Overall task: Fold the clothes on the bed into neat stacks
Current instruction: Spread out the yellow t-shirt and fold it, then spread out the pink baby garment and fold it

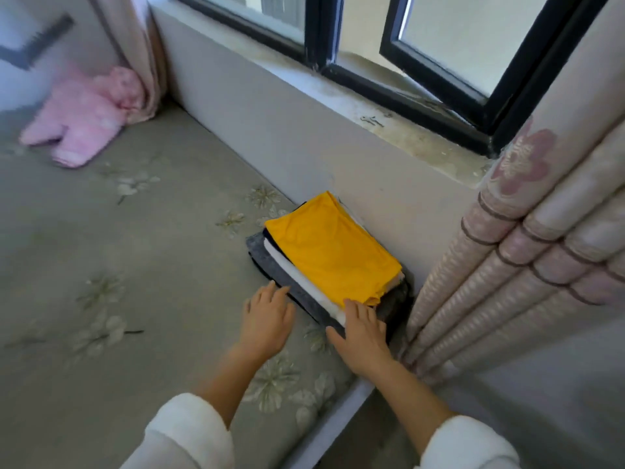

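The bed [135, 258] filled the left and lower field, covered in a grey-green sheet printed with pale flowers. A grey wall [287, 130] ran along its far side beneath a stained sill and a black-framed window [439, 62], one pane swung open. A pink flowered curtain [524, 248] hung in folds at my right; a second curtain [135, 45] hung in the far corner. A pink fleece garment [84, 120] lay crumpled on the bed near that corner, well apart from the stack. No readable writing appeared anywhere.

The stack of folded clothes [324, 262] sat on the bed against the wall, just beside the right curtain. Its long axis ran from near right to far left, roughly parallel to the wall. A yellow garment [331, 252] lay on top, over white and dark grey layers.

My left hand [267, 319] rested flat, its fingers straight and slightly spread, tips touching the stack's near edge. My right hand [362, 333] lay flat on the stack's near corner, fingers straight and loosely together. Both sleeves were white.
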Motion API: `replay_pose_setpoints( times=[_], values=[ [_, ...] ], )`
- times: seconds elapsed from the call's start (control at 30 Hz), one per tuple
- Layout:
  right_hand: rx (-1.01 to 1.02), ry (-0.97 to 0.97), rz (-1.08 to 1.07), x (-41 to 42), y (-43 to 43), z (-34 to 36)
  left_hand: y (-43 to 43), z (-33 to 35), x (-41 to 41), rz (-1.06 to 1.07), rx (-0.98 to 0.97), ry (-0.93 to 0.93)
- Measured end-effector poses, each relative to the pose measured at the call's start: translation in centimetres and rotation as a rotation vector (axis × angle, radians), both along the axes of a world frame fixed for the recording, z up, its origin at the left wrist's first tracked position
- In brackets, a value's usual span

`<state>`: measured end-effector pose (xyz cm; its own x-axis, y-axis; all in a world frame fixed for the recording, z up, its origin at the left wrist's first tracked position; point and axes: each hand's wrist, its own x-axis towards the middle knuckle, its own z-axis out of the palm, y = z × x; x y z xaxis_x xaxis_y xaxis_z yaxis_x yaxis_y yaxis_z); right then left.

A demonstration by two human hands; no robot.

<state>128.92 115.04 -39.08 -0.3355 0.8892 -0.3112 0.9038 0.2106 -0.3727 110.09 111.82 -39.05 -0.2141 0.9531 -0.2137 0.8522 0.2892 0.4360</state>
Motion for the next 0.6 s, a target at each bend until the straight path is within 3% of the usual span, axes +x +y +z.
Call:
replay_pose_setpoints(
  times=[0.6],
  values=[
    [0.040,0.074,0.706,-20.8,-32.7,3.3,-46.7,5.4,-13.4,0.765,0.038,0.105]
  ],
)
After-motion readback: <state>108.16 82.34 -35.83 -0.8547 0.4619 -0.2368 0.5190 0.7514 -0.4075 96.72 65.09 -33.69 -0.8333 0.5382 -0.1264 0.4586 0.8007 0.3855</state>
